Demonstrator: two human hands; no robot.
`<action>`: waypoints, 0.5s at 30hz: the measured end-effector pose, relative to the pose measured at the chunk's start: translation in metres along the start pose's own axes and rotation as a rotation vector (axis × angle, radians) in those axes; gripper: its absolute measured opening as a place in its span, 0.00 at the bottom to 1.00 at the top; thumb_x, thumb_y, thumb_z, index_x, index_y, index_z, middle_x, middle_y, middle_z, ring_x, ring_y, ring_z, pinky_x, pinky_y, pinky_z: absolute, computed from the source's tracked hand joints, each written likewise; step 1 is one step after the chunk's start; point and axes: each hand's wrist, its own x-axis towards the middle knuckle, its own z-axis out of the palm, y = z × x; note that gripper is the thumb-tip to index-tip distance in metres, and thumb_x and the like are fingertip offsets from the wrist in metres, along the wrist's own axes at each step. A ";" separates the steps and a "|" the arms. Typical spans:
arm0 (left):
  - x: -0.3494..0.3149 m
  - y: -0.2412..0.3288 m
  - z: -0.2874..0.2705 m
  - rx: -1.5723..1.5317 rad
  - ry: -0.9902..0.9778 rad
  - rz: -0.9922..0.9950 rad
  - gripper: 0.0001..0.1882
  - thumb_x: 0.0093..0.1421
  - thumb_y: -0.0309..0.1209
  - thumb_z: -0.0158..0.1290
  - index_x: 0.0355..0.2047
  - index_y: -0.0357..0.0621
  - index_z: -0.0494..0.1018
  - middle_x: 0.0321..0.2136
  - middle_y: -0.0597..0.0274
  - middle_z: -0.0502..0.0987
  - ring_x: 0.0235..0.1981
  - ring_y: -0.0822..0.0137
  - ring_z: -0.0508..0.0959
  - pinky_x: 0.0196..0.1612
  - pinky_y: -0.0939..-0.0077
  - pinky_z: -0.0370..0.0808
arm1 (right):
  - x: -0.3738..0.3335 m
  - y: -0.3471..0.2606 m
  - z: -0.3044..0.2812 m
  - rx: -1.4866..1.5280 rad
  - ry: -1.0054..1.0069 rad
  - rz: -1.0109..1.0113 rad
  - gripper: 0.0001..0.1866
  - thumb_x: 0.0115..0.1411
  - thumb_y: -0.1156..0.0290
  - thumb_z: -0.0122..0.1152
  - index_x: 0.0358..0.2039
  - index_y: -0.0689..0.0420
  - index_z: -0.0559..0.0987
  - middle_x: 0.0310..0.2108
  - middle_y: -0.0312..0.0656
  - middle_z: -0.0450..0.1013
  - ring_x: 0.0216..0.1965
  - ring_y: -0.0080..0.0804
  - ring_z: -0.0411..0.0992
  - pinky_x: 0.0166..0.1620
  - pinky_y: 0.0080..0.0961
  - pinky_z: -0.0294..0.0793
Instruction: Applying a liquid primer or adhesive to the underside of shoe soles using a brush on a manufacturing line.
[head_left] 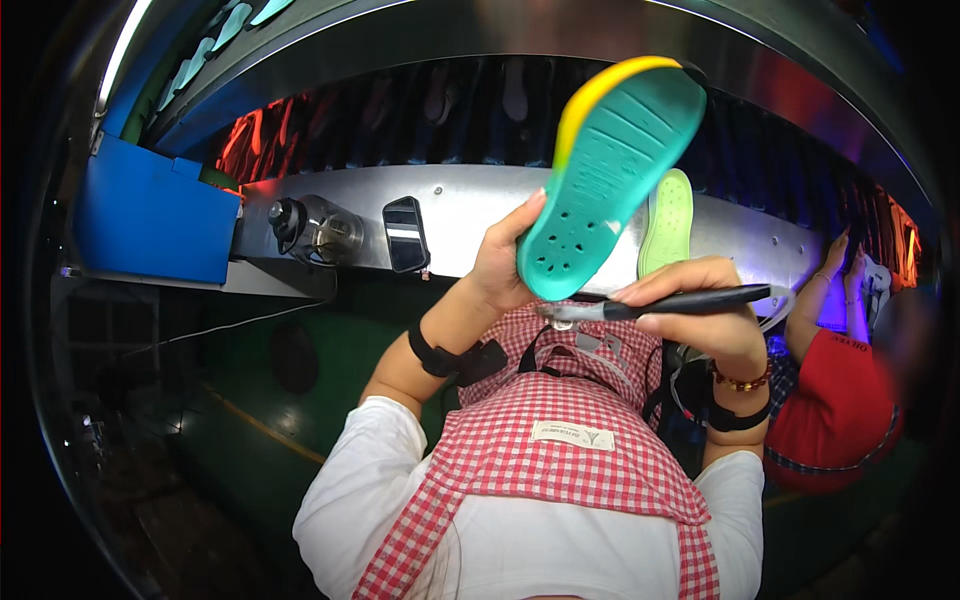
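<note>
My left hand [510,250] grips a teal shoe sole [610,190] by its left edge. Yellow colours the rim at its raised broad end, and small holes dot the narrower end. In my right hand [710,300] is a slim black-handled tool [690,302], pinched between thumb and fingers. Its grey tip points left, just below the sole's lower end; the frame is too blurred to tell exactly what kind of tip it is. A light green sole [667,222] lies on the metal ledge behind my right hand, its lower part hidden.
Along the metal ledge [470,190] stand a clear bottle with a dark lid [325,230] and a phone [405,235]. Dark soles lie on the conveyor [440,110] beyond. A blue box [155,210] is at left. To the right, a person in a red apron [835,410] works at the line.
</note>
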 end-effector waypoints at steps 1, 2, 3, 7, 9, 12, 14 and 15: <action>0.000 0.002 0.008 0.107 0.032 -0.051 0.27 0.61 0.46 0.31 0.52 0.37 0.59 0.45 0.46 0.69 0.45 0.54 0.72 0.48 0.60 0.70 | -0.001 -0.003 -0.001 0.036 0.046 0.040 0.11 0.47 0.84 0.59 0.34 0.64 0.77 0.34 0.45 0.75 0.36 0.27 0.73 0.41 0.19 0.71; 0.000 0.003 0.011 0.214 0.064 -0.102 0.26 0.61 0.44 0.33 0.52 0.36 0.60 0.45 0.46 0.69 0.45 0.55 0.72 0.47 0.61 0.70 | 0.008 0.011 -0.002 -0.182 0.079 -0.214 0.11 0.46 0.83 0.60 0.33 0.63 0.77 0.33 0.46 0.75 0.35 0.30 0.74 0.41 0.22 0.72; 0.002 0.006 0.009 0.210 0.063 -0.100 0.26 0.61 0.44 0.33 0.52 0.36 0.60 0.45 0.46 0.69 0.45 0.55 0.72 0.47 0.61 0.70 | 0.009 0.010 -0.002 -0.186 0.077 -0.210 0.11 0.46 0.83 0.60 0.33 0.63 0.77 0.33 0.46 0.75 0.35 0.30 0.74 0.41 0.22 0.72; -0.002 0.018 0.007 0.116 -0.054 -0.345 0.25 0.61 0.40 0.36 0.52 0.35 0.60 0.45 0.48 0.70 0.45 0.58 0.72 0.49 0.63 0.69 | 0.003 0.000 -0.012 -0.268 -0.253 -0.292 0.11 0.45 0.82 0.61 0.33 0.62 0.77 0.34 0.47 0.75 0.37 0.36 0.74 0.41 0.25 0.73; -0.004 0.026 0.011 0.367 0.023 -0.451 0.24 0.60 0.40 0.36 0.52 0.35 0.59 0.45 0.48 0.70 0.45 0.59 0.72 0.49 0.66 0.68 | 0.001 -0.010 -0.020 -0.301 -0.276 -0.278 0.12 0.44 0.83 0.61 0.32 0.62 0.77 0.34 0.47 0.75 0.38 0.38 0.74 0.42 0.26 0.73; -0.005 0.027 0.026 0.532 0.025 -0.495 0.26 0.58 0.43 0.41 0.50 0.35 0.62 0.43 0.50 0.70 0.42 0.65 0.72 0.45 0.73 0.69 | 0.006 -0.008 -0.021 -0.357 -0.312 -0.323 0.11 0.45 0.83 0.59 0.32 0.62 0.78 0.34 0.47 0.75 0.38 0.38 0.74 0.42 0.27 0.73; -0.007 0.028 0.031 0.715 0.006 -0.482 0.29 0.57 0.44 0.42 0.52 0.35 0.60 0.45 0.49 0.69 0.42 0.64 0.72 0.46 0.72 0.68 | 0.006 -0.018 -0.024 -0.466 -0.450 -0.245 0.10 0.45 0.83 0.59 0.31 0.62 0.78 0.34 0.47 0.75 0.38 0.38 0.74 0.42 0.27 0.72; -0.010 0.031 0.028 0.713 0.008 -0.478 0.29 0.57 0.44 0.42 0.52 0.35 0.60 0.45 0.49 0.69 0.42 0.64 0.72 0.46 0.72 0.68 | 0.002 -0.022 -0.025 -0.466 -0.454 -0.245 0.10 0.45 0.83 0.59 0.31 0.62 0.78 0.34 0.47 0.75 0.38 0.38 0.74 0.42 0.27 0.72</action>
